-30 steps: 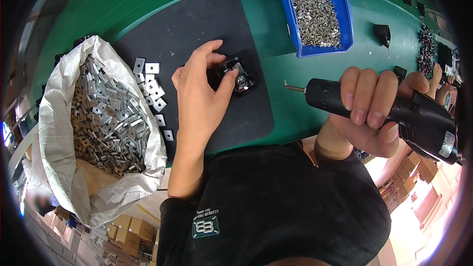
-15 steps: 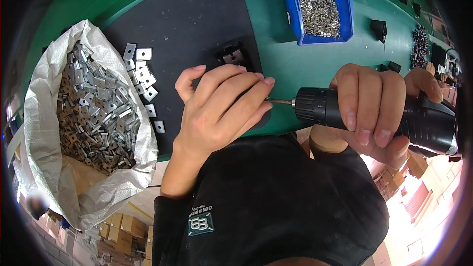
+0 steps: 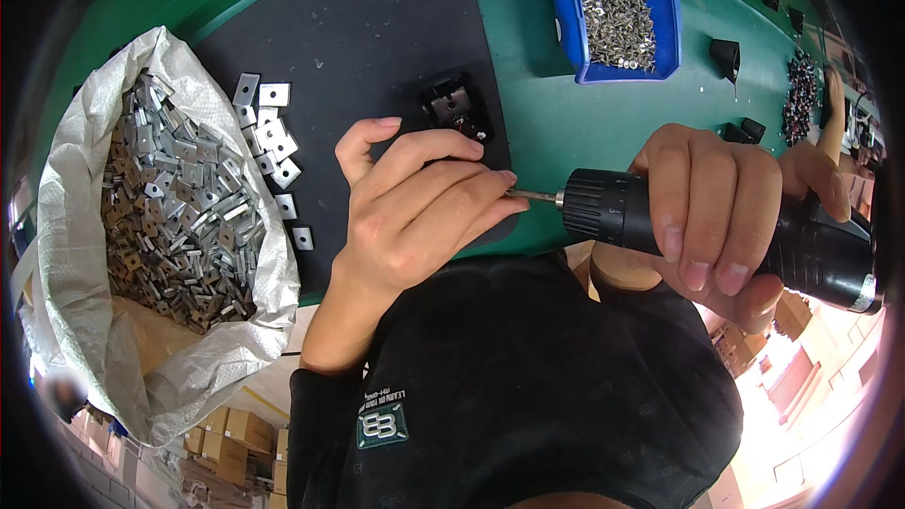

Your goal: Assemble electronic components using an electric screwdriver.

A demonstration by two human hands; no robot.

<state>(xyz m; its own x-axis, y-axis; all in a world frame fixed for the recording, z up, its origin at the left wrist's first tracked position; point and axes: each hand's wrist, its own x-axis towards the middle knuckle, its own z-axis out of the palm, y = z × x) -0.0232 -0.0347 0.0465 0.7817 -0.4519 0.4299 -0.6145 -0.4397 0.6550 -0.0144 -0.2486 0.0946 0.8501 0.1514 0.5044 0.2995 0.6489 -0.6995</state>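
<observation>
My right hand (image 3: pixel 712 217) is wrapped round a black power screwdriver (image 3: pixel 599 203) held level, its bit (image 3: pixel 534 195) pointing left. The fingers of my left hand (image 3: pixel 405 212) are bent and pinched together at the tip of that bit. Whatever they hold there is too small and covered to make out. Just beyond my left fingertips a small black part (image 3: pixel 443 99) with a metal plate in it lies on the dark mat (image 3: pixel 377 33). A small shiny spot shows at its near end, and my fingers hide some of it.
A white woven sack (image 3: pixel 71 254) full of metal square plates stands at the left. Several loose plates (image 3: pixel 273 135) lie beside it on the mat. A blue bin (image 3: pixel 674 38) of screws sits at the far right. Black parts (image 3: pixel 724 57) and a co-worker's arm (image 3: pixel 833 113) are farther right.
My left fingers have drawn together and back slightly, uncovering more of the black part. The screwdriver is nearly where it was. A co-worker's arm has come into clearer view at the right.
</observation>
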